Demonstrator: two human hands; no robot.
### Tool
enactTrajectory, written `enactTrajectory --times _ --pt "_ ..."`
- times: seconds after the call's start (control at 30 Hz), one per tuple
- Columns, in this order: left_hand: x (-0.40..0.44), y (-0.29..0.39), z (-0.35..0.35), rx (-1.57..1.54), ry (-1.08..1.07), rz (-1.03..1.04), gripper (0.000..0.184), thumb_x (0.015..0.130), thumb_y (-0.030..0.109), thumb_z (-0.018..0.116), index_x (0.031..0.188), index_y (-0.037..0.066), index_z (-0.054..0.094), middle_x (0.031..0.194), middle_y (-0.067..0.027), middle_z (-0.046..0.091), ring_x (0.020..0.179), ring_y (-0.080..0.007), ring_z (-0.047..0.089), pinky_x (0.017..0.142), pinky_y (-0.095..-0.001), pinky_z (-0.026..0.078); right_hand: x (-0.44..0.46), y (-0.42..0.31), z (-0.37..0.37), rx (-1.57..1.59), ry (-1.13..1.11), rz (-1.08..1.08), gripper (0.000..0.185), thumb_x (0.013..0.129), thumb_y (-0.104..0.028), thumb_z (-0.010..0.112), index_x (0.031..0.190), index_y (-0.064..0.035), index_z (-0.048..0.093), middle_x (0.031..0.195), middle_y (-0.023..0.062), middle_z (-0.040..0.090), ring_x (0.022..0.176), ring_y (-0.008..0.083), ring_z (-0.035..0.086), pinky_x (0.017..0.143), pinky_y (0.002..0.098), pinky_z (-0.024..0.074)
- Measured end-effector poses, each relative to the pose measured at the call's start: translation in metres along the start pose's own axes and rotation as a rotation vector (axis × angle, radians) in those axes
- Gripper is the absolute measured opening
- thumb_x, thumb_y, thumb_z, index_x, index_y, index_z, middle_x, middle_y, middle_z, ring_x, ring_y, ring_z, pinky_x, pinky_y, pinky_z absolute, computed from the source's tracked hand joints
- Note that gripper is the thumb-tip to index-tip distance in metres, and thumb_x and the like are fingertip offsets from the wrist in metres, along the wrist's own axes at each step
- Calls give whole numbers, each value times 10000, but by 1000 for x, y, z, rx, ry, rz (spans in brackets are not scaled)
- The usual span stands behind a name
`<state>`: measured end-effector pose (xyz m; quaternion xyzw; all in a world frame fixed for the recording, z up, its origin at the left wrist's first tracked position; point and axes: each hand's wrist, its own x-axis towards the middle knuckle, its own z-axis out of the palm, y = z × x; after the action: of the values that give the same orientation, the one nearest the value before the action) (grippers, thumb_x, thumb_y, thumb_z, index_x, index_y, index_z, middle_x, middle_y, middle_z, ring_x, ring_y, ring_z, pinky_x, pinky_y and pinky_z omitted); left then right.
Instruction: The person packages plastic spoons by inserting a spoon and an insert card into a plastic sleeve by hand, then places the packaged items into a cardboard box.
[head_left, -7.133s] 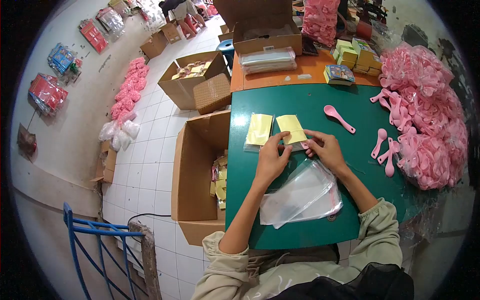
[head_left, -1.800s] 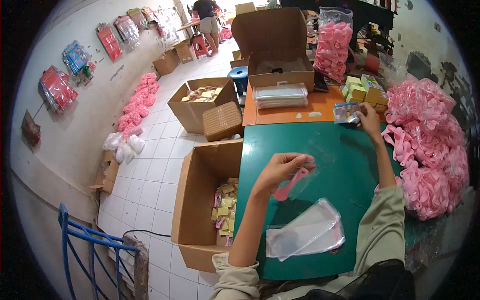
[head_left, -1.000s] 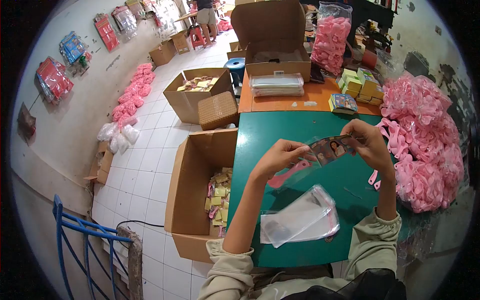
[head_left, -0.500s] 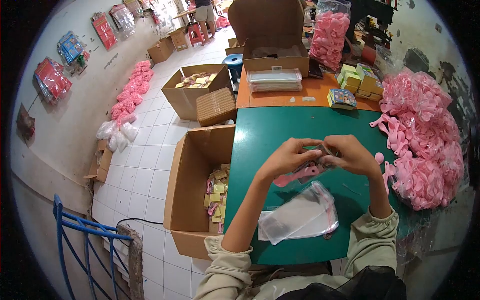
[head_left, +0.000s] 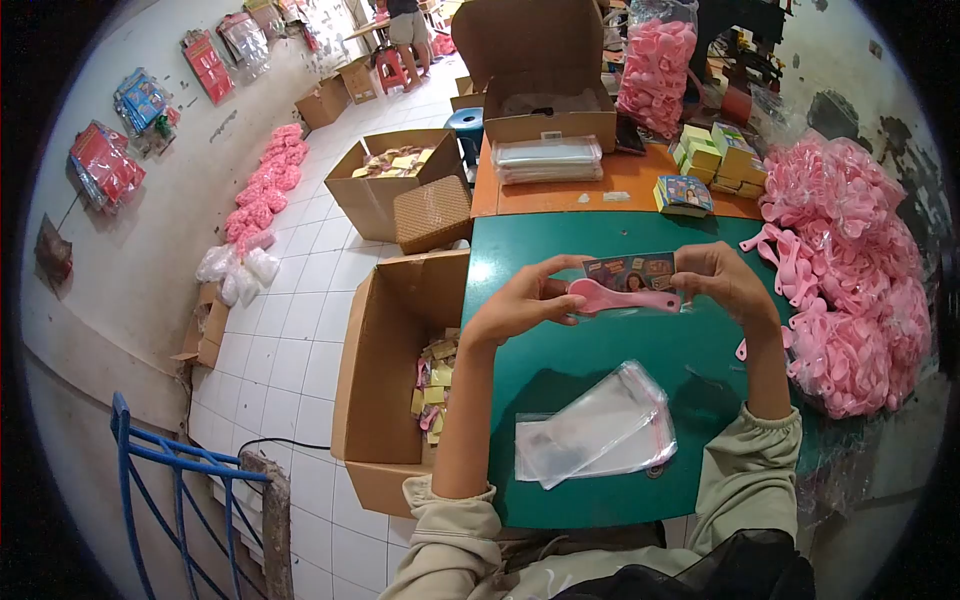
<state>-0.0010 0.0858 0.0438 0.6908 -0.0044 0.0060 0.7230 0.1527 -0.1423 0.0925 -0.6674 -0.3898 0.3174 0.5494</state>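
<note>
Left hand (head_left: pixel 525 303) and right hand (head_left: pixel 725 284), each with a closed grip, pinch opposite ends of a spoon (head_left: pixel 625 298) and card (head_left: pixel 612 270) above the counter (head_left: pixel 560 238); bags (head_left: pixel 600 428) lie nearer.

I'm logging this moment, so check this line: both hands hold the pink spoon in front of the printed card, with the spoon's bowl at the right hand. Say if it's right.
No: the bowl is at the left hand and the handle ends at the right hand, as the head view shows. Both hands hold the pink spoon in front of the printed card.
</note>
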Motion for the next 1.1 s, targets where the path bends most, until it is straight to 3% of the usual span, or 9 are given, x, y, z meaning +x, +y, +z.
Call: enactTrajectory --times 0.2,0.3,0.37,0.47,0.53,0.6,0.83,1.0,1.1 --pt "2 3 7 54 -72 22 559 808 175 674 1280 11 423 993 -152 628 881 -183 631 722 -300 552 5 17 -5 -77 29 -68 164 752 -129 701 723 -29 574 669 -7 547 586 59 493 538 213 405" --pt "8 -9 9 174 49 73 596 857 246 618 1335 26 337 1023 -170 611 912 -198 623 758 -333 544 9 20 3 -241 162 -212 148 759 -125 683 772 -16 584 674 25 562 586 102 515 557 238 427" --pt "14 -33 18 100 197 -63 619 908 262 536 1384 48 203 1003 -166 608 926 -205 616 749 -316 536 12 20 17 -577 386 -377 154 766 -132 672 822 -14 590 700 59 584 594 161 552 571 274 457" --pt "2 -53 41 -285 167 -188 681 952 312 433 1410 85 -18 1024 -193 592 950 -240 615 754 -323 532 24 55 39 -821 332 -569 190 770 -144 662 902 -25 595 846 117 600 720 281 590 656 343 485" --pt "-6 -61 48 -386 136 -209 694 977 313 351 1395 112 -165 1084 -228 559 969 -280 614 771 -353 536 18 60 51 -760 93 -499 190 774 -126 661 925 -28 600 909 116 577 814 301 575 716 356 476" --pt "-11 -65 47 -333 144 -238 651 978 256 341 1403 113 -131 1089 -229 555 968 -282 615 772 -354 538 17 62 54 -733 -87 -423 192 768 -103 661 930 -26 594 1002 127 540 911 290 555 765 358 465" --pt "-15 -65 47 -197 217 -275 561 966 135 343 1419 110 15 1074 -204 559 960 -271 618 772 -347 545 15 73 68 -715 -165 -373 164 749 -85 662 880 -30 579 920 132 534 872 300 543 753 366 462" --pt "-16 -68 48 -202 231 -298 540 971 188 370 1416 99 79 1039 -177 578 927 -246 627 762 -334 545 16 75 73 -690 -215 -312 142 717 -76 661 818 -37 570 872 134 535 869 314 532 763 385 449" --pt "-13 -69 48 -210 238 -290 512 971 239 385 1412 121 153 986 -156 583 903 -223 622 757 -337 545 15 79 76 -769 -217 -422 136 719 -85 638 813 -25 559 869 145 538 847 322 535 756 390 444"
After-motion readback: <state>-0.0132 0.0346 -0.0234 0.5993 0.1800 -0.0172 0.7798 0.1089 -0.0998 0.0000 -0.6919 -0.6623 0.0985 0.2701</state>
